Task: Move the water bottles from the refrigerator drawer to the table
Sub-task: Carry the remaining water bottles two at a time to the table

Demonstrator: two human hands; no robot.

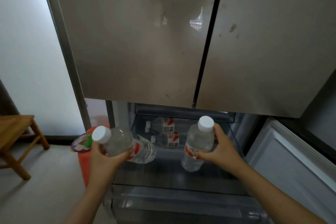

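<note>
Below closed refrigerator doors (145,42), the drawer (163,174) stands open with two water bottles (163,126) lying at its far end. Left hand (103,160) grips a tilted bottle (123,143); right hand (221,149) grips a second bottle (198,143) above the drawer.

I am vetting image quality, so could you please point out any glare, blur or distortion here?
Head view: wide-angle distortion bows the fridge doors; a bright reflection glares on the left door; the two bottles lying in the drawer look soft and dim; the held bottles are sharper.

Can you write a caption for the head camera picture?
Left hand holds one water bottle, right hand another, at the drawer; two more inside.
</note>
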